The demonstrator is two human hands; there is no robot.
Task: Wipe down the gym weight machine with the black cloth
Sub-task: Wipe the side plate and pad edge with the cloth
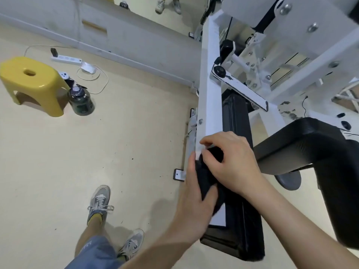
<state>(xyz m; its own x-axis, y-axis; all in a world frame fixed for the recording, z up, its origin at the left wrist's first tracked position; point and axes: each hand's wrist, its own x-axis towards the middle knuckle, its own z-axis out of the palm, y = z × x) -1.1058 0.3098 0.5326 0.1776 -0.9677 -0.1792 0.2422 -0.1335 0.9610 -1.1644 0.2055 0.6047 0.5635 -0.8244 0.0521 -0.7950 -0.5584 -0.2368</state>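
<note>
The white weight machine fills the right side, with a long white upright bar (pixel 210 78) running from top centre down to my hands. A black cloth (pixel 206 175) is wrapped around the near end of that bar. My left hand (pixel 196 199) grips the cloth from the left and below. My right hand (pixel 229 164) curls over the cloth from the right, its fingertips touching the bar's end. Most of the cloth is hidden between my hands.
A black padded arm (pixel 318 152) juts out on the right and a black weight stack (pixel 239 235) stands under my hands. On the floor at left stand a yellow stool (pixel 33 82), a dark jug (pixel 81 100), and a power strip (pixel 66 59) with cables. My feet (pixel 99 200) stand bottom centre.
</note>
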